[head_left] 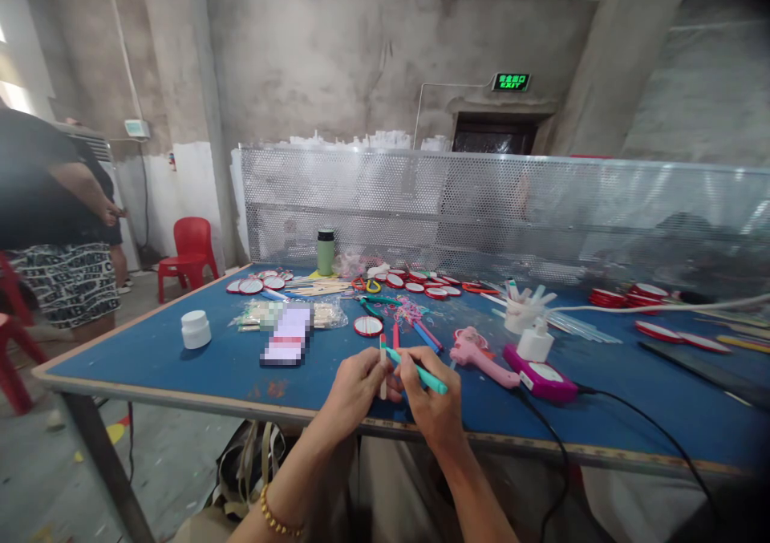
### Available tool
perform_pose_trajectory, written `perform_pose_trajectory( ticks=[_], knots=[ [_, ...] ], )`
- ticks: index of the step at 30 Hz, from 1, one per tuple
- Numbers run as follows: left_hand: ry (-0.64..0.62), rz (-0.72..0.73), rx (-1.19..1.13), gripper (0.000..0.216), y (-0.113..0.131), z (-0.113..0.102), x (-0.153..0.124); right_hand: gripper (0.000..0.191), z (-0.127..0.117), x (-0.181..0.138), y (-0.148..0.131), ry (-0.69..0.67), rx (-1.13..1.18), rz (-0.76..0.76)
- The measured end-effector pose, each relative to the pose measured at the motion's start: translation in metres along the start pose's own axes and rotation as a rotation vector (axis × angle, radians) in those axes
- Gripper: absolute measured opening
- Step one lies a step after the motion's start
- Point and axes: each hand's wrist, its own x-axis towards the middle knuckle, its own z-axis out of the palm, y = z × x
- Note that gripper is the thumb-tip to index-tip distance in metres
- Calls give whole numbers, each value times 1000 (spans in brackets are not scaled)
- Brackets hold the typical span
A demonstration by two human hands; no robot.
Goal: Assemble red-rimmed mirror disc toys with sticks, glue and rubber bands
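Observation:
My left hand (354, 384) pinches a wooden craft stick (383, 370) upright near the table's front edge. The stick's top end is coloured red and green. In my right hand (434, 391) is a teal marker (428, 376), gripped like a pen, its tip beside the stick's coloured end. Whether the tip touches the wood I cannot tell. Just beyond my hands lie a red marker (396, 336), a blue marker (426, 337) and a round red-rimmed disc (368, 326).
A pink glue gun (484, 358) and a purple box (541, 374) with trailing cables lie to the right. A phone (287, 334) and white jar (196, 330) stand left. Several red-rimmed discs (415, 286) and a green bottle (326, 253) are at the back. Two people stand far left.

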Motion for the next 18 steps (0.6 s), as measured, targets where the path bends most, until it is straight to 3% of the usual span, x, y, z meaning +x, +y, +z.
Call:
perform_pose_trajectory(
  ticks=[18],
  knots=[
    [-10, -25, -72, 37, 0, 1, 0, 22, -1, -1, -1, -14, 10, 3]
  ],
)
